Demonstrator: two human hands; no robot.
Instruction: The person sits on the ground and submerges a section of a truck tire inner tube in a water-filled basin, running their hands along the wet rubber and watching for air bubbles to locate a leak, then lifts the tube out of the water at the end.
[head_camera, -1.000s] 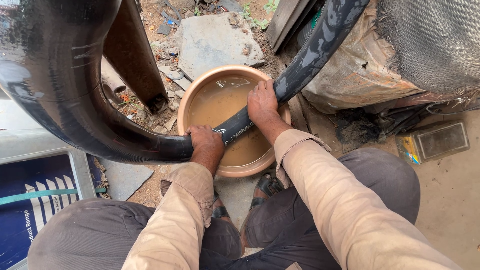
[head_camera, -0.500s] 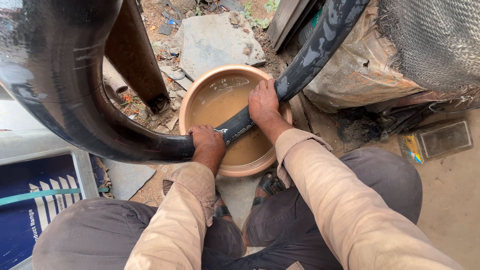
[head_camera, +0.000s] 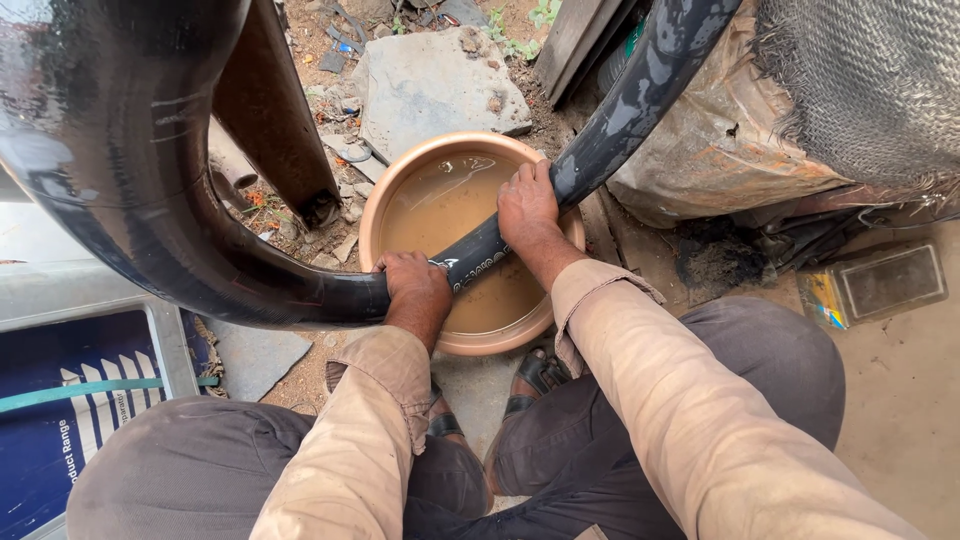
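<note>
At frame centre I have both hands clamped on the black inner tube (head_camera: 470, 262), left hand (head_camera: 415, 290) lower, right hand (head_camera: 527, 205) higher, its length running diagonally across the muddy water basin (head_camera: 400, 170)

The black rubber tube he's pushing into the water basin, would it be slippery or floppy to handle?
Probably slippery: the tube looks wet and glossy. Likely springy, not floppy, since it holds a broad curve above the basin. Both the left hand and right hand grip it, suggesting bulk.
</note>
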